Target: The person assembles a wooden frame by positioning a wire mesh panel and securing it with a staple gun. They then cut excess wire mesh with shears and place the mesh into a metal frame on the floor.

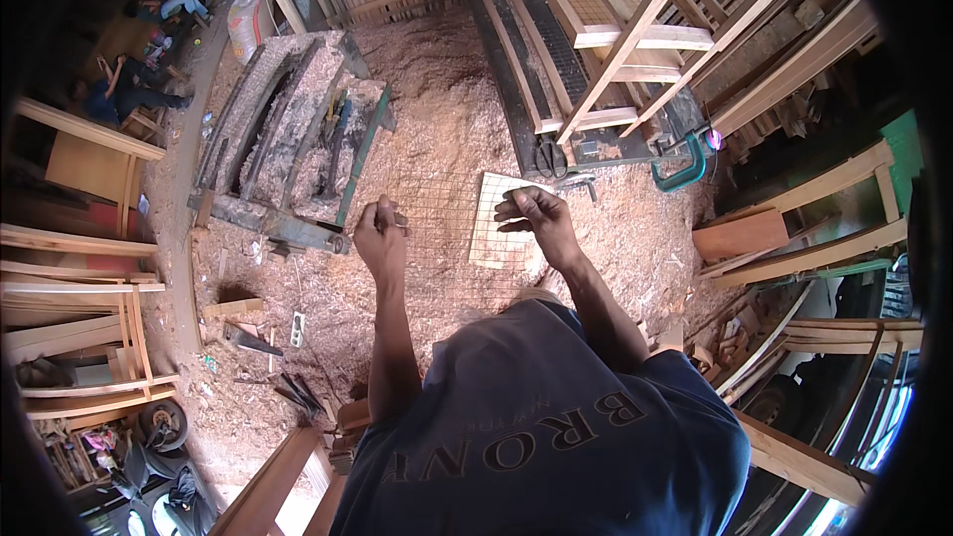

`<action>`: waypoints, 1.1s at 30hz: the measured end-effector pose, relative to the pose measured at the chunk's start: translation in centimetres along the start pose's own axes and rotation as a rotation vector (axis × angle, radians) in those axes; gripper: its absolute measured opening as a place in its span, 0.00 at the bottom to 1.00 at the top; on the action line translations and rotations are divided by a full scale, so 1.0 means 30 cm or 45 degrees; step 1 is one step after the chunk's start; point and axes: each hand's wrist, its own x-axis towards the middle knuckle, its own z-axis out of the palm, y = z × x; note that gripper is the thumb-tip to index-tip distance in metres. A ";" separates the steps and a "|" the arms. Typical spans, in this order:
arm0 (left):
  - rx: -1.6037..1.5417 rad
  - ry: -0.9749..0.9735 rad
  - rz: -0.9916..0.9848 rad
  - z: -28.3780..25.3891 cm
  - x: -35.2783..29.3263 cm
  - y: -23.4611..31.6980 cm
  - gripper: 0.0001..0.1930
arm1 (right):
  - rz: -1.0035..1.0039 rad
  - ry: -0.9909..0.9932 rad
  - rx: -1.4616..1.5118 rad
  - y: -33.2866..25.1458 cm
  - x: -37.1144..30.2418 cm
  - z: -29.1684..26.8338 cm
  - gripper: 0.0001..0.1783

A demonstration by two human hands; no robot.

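a thin net (432, 238) with square holes is held up between two hands. one side is pinched by the left hand (380, 230), and the other side is pinched by the right hand (537, 218). the floor (417, 99) can be seen through it (it is covered in wood bits). a pale board (511, 250) is seen behind the net, near the right hand.
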 end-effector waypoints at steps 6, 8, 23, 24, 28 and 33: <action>-0.147 -0.027 -0.054 0.024 -0.082 0.004 0.21 | -0.237 0.185 -0.328 -0.069 0.110 0.044 0.17; -0.210 -0.071 -0.097 0.010 -0.079 0.028 0.21 | -0.084 0.161 -0.402 -0.077 0.106 0.053 0.19; -0.356 -0.201 -0.063 0.006 -0.073 -0.053 0.13 | -0.221 -0.154 -0.310 -0.050 0.126 -0.024 0.15; -0.356 -0.246 -0.055 0.005 -0.074 -0.059 0.13 | -0.211 -0.163 -0.370 -0.062 0.125 -0.035 0.16; -0.454 -0.352 -0.127 0.003 -0.080 -0.097 0.12 | -0.172 -0.250 -0.548 -0.110 0.113 -0.058 0.13; -0.556 -0.149 -0.230 0.024 -0.090 -0.137 0.12 | -0.198 -0.349 -0.943 -0.150 0.122 -0.072 0.09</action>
